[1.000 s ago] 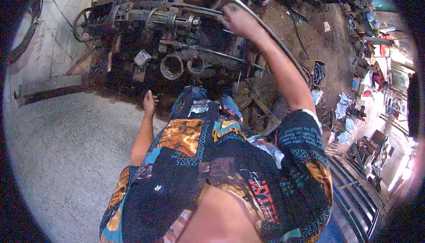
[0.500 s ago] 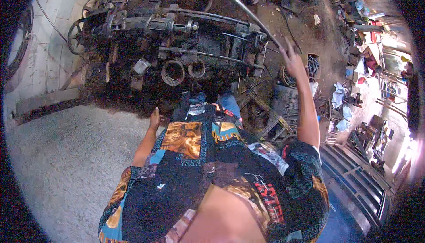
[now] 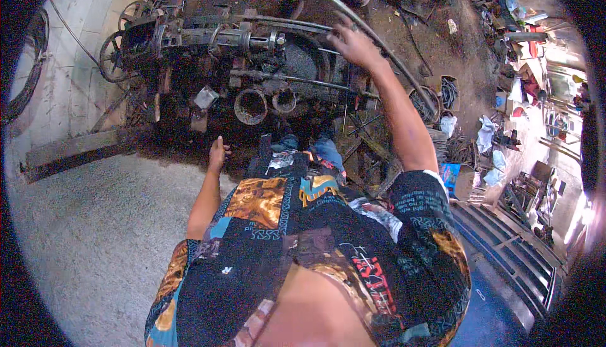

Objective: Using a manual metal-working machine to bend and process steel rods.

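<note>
My right hand (image 3: 353, 41) reaches forward with its fingers curled over a long, curved metal bar (image 3: 404, 69). The bar runs diagonally from the top centre down to the right, across the right end of a dark, greasy old machine (image 3: 252, 63). The machine has horizontal shafts, a spoked wheel (image 3: 117, 56) at its left end and two round openings (image 3: 251, 106) at the front. My left hand (image 3: 218, 154) hangs at my side near the machine's front, holding nothing, its fingers loosely apart.
A wooden beam (image 3: 69, 151) lies on the rough concrete floor (image 3: 95, 239) at the left. At the right, scrap metal, rods and rags (image 3: 486, 135) litter the dirt floor, and a metal grille (image 3: 505, 246) lies at the lower right.
My right hand slid lower along the bar half a second ago and is higher on it again now. My left hand stayed hanging at my side.
</note>
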The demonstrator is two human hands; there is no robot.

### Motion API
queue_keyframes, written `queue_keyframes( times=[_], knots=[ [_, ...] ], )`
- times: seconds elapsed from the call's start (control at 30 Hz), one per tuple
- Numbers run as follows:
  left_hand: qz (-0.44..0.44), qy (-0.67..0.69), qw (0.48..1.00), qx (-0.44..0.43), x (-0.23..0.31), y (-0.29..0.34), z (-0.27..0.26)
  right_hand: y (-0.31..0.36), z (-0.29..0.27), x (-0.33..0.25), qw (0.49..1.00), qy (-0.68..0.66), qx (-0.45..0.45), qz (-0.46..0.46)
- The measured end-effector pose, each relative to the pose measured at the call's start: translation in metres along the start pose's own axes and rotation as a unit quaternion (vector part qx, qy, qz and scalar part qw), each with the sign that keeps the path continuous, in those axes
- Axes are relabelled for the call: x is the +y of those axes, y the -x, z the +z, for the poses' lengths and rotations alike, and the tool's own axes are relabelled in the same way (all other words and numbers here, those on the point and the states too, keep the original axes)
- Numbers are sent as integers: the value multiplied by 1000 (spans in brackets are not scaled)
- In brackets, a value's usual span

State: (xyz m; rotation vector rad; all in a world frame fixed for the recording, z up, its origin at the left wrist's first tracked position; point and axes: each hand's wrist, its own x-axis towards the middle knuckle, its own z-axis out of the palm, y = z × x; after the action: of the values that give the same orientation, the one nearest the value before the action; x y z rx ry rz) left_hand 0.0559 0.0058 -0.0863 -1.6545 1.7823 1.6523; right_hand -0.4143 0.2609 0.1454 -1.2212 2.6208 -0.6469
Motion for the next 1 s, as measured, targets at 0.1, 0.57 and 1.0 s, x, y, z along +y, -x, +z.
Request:
queue_keyframes(
  times=[0.1,0.57,1.0],
  knots=[
    [11,18,1000,-18,-4,1,1,-41,-1,78,974,191,61,-109],
    [-93,59,994,-17,-98,24,12,147,-43,84,968,30,45,243],
    [1,11,1000,-24,-6,4,14,19,18,3,1000,-25,-1,18]
  ],
)
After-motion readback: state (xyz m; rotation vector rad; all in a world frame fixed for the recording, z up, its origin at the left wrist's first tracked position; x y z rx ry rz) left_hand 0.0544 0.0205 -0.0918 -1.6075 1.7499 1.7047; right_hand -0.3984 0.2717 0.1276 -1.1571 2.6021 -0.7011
